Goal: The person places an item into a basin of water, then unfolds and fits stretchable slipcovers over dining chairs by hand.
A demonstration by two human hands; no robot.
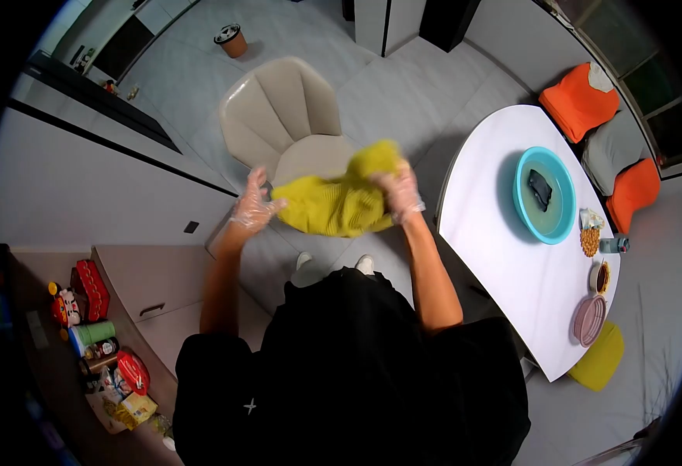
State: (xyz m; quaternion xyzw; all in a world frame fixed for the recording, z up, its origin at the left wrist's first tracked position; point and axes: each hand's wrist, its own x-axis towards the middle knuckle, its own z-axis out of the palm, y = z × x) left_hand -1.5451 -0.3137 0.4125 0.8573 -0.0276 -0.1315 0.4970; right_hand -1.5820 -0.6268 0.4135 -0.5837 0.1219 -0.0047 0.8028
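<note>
A yellow ribbed cloth (329,206) hangs bunched in front of my body, blurred by motion in its upper right part. My right hand (400,194), in a clear plastic glove, is closed on the cloth's right end. At the opposite end, my left hand (252,208) wears the same kind of glove. Its fingers are spread, with the thumb against or very near the cloth's left edge; whether they touch I cannot tell. Just beyond the cloth stands a beige padded chair (282,109).
To the right, a white table (484,225) carries a turquoise basin (521,203) of water with a dark object in it, plus a pink basket (589,322). Orange chairs (577,105) stand behind it. Packaged goods (92,334) fill a shelf at left. An orange-brown bucket (234,45) sits on the floor.
</note>
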